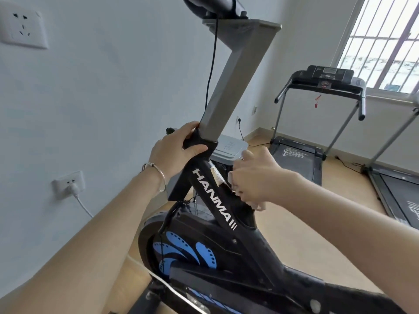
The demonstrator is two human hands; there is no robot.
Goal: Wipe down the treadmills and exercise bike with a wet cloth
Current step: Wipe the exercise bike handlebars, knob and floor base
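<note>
A pale wall [113, 75] fills the left half of the frame, and a light wooden floor [294, 234] runs across the lower right. A barred window [385, 41] sits in the upper right. Below it a black and grey treadmill [317, 85] stands at centre right, with a second treadmill [396, 184] cut off by the right edge. A low grey unit [231, 147] stands just behind the bike and is partly hidden by it. One wall socket [22, 26] is in the upper left. Another socket [68, 183], lower left, has a white plug in it.

The exercise bike [226, 234] takes up the centre and the bottom of the frame, nearest the camera. It is black, with white "HANMA" lettering on its sloping tube and a blue swirl pattern on the flywheel cover [181, 248]. A grey square post [238, 82] rises from a black collar, and a thin black cable [212, 64] hangs beside it.

The post leans up and to the right toward the handlebar at top centre. The lettered tube slopes from the collar down to the lower right, and the frame's long axis continues toward the bottom right corner.

The left hand [179, 150], with a bracelet [156, 175] on its wrist, is wrapped around the collar. The right hand [256, 175] is clenched round a pale cloth [230, 179], mostly hidden in the fist, against the right side of the tube.
</note>
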